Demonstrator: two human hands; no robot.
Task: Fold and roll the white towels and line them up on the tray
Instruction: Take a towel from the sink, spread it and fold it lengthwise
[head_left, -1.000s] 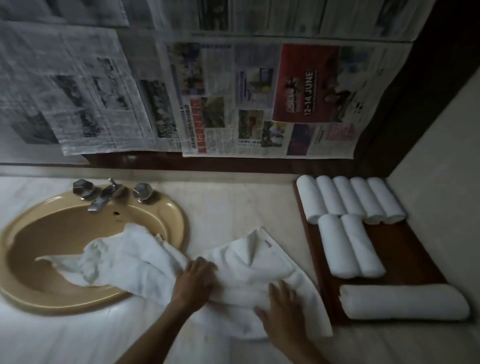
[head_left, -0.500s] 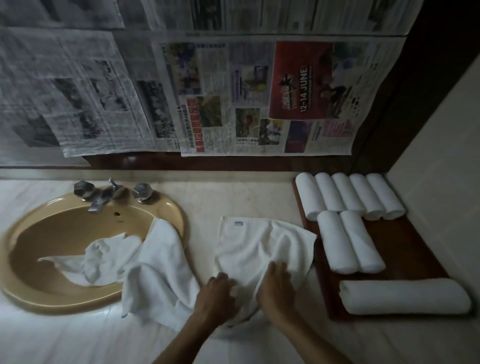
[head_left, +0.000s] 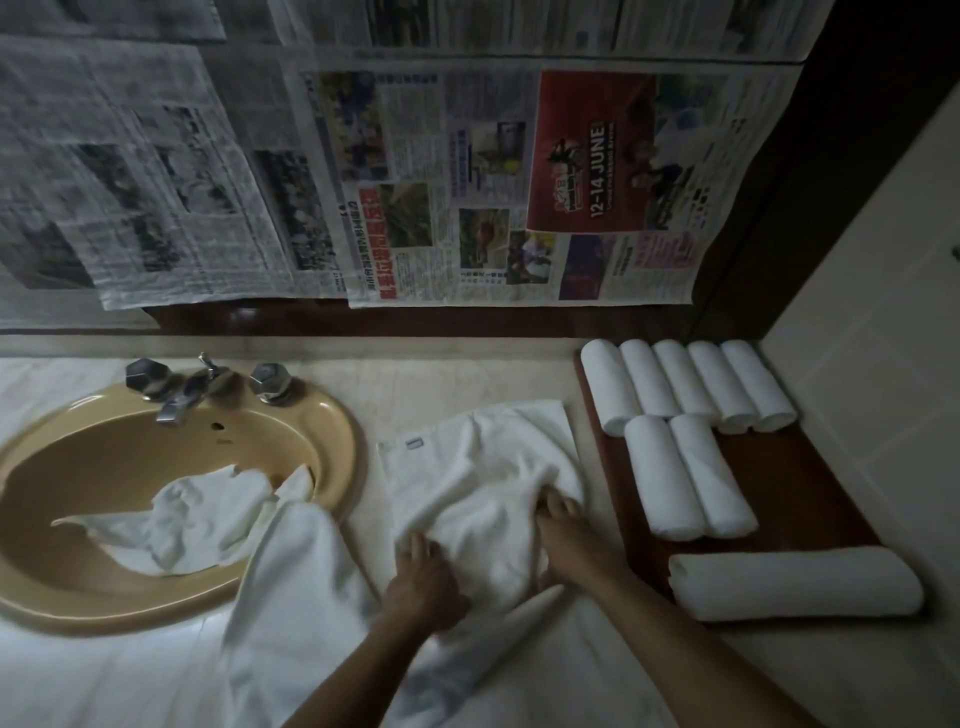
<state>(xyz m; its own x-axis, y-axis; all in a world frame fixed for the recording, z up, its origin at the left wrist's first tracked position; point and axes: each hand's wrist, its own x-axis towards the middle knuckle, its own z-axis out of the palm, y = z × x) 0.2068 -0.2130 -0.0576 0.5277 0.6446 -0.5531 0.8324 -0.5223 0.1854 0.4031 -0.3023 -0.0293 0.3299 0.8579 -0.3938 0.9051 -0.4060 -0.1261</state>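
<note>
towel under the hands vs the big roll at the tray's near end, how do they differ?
The towel under the hands lies spread and rumpled on the counter; the big roll is rolled tight. The spread towel is off the tray; the roll lies across its near end. Left hand and right hand rest on the first; nothing touches the roll. Both are white.

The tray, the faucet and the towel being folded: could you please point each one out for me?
tray (head_left: 810, 483), head view, bare wooden surface right of the rolled towels.
faucet (head_left: 179, 397), head view, metal spout above the sink basin.
towel being folded (head_left: 478, 467), head view, flat middle of the cloth beyond both hands.
</note>
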